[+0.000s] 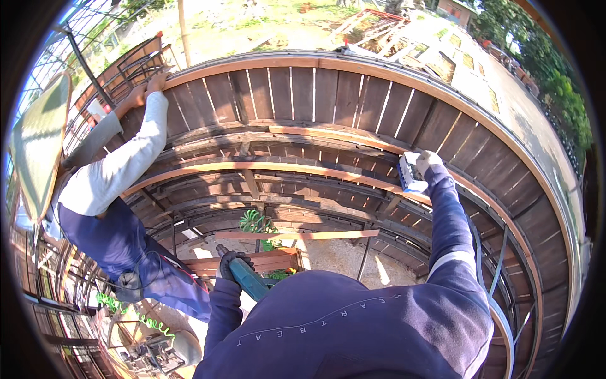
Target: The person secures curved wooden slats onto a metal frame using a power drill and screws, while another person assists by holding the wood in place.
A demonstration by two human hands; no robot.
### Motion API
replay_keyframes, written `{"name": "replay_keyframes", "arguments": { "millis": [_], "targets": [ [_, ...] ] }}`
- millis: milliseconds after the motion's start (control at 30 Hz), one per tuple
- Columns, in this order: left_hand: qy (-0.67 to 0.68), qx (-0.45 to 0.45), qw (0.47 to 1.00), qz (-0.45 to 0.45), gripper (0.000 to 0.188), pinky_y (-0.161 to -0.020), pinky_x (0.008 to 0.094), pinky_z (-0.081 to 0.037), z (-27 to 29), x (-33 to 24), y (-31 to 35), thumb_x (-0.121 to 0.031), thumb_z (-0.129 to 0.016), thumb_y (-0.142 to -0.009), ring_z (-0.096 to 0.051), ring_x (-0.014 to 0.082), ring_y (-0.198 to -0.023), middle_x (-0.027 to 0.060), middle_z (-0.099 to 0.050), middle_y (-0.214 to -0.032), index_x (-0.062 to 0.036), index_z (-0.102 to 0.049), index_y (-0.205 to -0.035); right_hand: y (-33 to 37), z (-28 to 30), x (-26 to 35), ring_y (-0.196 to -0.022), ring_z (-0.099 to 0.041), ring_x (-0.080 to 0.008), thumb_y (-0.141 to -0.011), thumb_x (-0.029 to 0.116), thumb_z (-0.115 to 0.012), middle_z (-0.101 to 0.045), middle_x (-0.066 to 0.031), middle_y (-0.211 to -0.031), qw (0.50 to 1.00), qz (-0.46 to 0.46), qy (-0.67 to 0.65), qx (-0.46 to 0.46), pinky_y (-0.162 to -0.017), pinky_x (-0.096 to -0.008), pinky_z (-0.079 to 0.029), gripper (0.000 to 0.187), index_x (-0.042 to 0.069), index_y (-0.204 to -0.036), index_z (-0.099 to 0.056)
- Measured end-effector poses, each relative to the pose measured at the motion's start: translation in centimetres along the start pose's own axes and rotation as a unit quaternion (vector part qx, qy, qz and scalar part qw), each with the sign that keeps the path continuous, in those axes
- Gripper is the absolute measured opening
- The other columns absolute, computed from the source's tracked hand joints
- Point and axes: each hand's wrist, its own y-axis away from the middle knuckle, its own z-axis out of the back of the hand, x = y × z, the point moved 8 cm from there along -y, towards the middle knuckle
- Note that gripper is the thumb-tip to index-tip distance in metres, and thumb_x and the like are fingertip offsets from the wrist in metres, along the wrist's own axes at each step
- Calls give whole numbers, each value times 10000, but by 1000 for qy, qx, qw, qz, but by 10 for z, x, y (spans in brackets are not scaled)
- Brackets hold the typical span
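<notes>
Wooden fence (328,95), 2 gloved hands, 1 drill (247,278), 1 box (409,173)

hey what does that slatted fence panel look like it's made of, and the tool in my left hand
The fence panel looks like wood: separate reddish-brown boards with grain and gaps between them, a matte, possibly stained finish. The tool gripped by your gloved left hand has a teal body that looks like moulded plastic with a smooth, slightly glossy surface; its working end is hidden, so any metal parts can't be confirmed.
</notes>
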Motion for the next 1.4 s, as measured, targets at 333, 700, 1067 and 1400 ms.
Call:
{"name": "replay_keyframes", "arguments": {
  "millis": [333,700,1067,1400],
  "targets": [
    [-54,35,998,9,433,-761,520,-599,-28,-3,-11,-364,-694,-819,-693,367,-805,183,-705,-886,-13,-630,-1065,30,5,-28,-780,-746,-215,-844,94,-660,-765,-126,-861,956,-87,-281,-1,-707,-352,-588,193,56,-994,-777],
    [-73,-5,997,-18,445,-739,525,-598,-26,-5,0,-422,-705,-786,-690,343,-770,148,-697,-838,-35,-653,-999,37,4,38,-1086,-703,-316,-883,272,-650,-736,-142,-1175,974,61,194,104,-926,-399,-542,307,168,-1151,-759],
    [-40,27,999,4,420,-717,539,-579,-18,6,-12,-456,-669,-842,-685,358,-737,153,-713,-827,-55,-679,-966,32,-3,37,-1225,-649,-320,-1007,278,-505,-647,-137,-1373,967,29,200,156,-1011,-436,-516,377,139,-1314,-675],
    [-67,-4,998,20,429,-745,553,-579,-19,5,-16,-445,-671,-813,-689,377,-776,157,-706,-843,-43,-667,-960,23,-7,20,-1221,-644,-303,-1001,361,-519,-658,-94,-1365,976,-28,145,159,-1001,-405,-503,401,174,-1322,-669]
  ]
}}
